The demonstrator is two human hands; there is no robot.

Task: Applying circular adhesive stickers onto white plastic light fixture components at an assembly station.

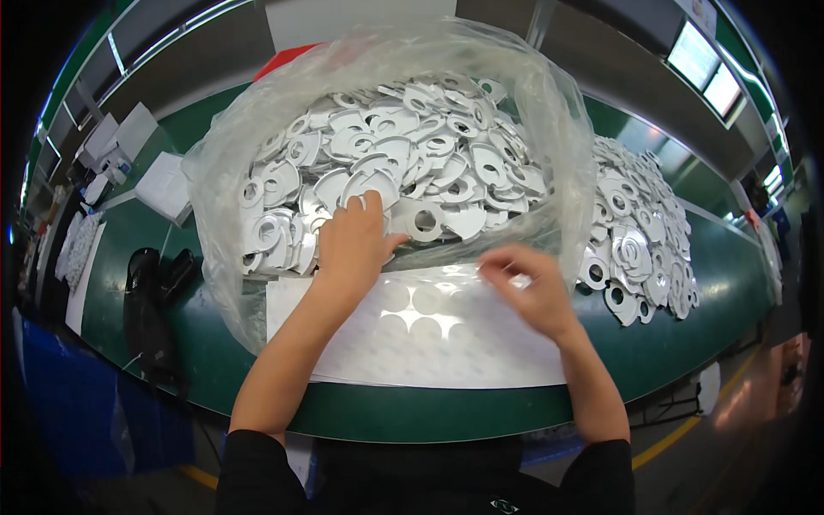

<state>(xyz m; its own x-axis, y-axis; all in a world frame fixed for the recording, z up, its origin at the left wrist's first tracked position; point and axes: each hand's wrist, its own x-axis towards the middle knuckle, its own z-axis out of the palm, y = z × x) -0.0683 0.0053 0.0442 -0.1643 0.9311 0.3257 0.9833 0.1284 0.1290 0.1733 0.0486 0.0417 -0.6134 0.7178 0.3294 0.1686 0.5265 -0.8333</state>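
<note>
My left hand (354, 245) reaches into a big heap of white plastic parts (438, 146), flat rounded pieces with a ring-shaped hole. Its fingertips touch one white plastic part (373, 182) while the thumb stays spread to the side, beside another part (423, 221). The heap lies in a large clear plastic bag (566, 112). Over the right side of a white sheet with round clear stickers (429, 339) is my right hand (534, 292), slightly blurred. Its thumb and fingers are drawn together; whatever is between them is too small to make out.
A second pile of white parts (639, 232) spreads over the green table (721, 292) on the right. To the left are a black object (150, 300), perhaps a tape dispenser, and a white packet (165, 184). A blue bin (94, 412) stands below the table's left edge.
</note>
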